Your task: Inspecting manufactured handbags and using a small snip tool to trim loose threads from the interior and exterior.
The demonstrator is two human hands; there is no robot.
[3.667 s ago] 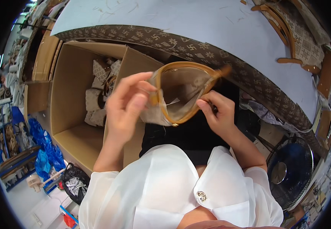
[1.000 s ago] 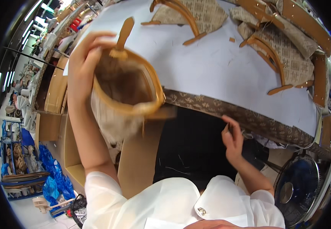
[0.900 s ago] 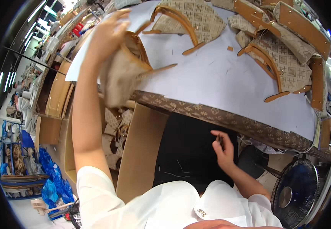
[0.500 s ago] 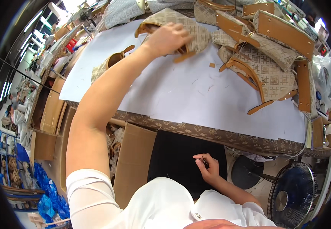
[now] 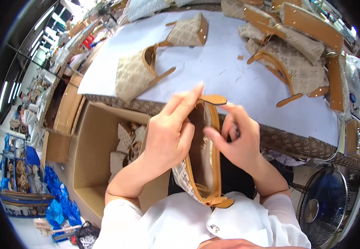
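A patterned beige bag (image 5: 181,176) with tan leather trim hangs in front of my chest, its zippered mouth gaping upward. My left hand (image 5: 167,135) grips its far left rim near a tan tab (image 5: 214,99). Across the mouth, my right hand (image 5: 242,137) is curled, with its index finger by that tab and its thumb near the zipper (image 5: 210,151). A small dark tool (image 5: 235,132) shows blurred among the right fingers; its kind is unclear. Another tan tab (image 5: 221,202) is at the bag's near end.
Two similar bags, one nearer (image 5: 132,76) and one farther (image 5: 188,31), lie on the white-topped table (image 5: 213,62). More bags (image 5: 308,74) are heaped at its right. A cardboard box (image 5: 93,162) with pieces inside stands at left; a black fan (image 5: 323,207) is at lower right.
My left hand has come back from the far table and now holds a bag before me. My right hand has risen from my lap to the bag's mouth. The head view has shifted slightly.
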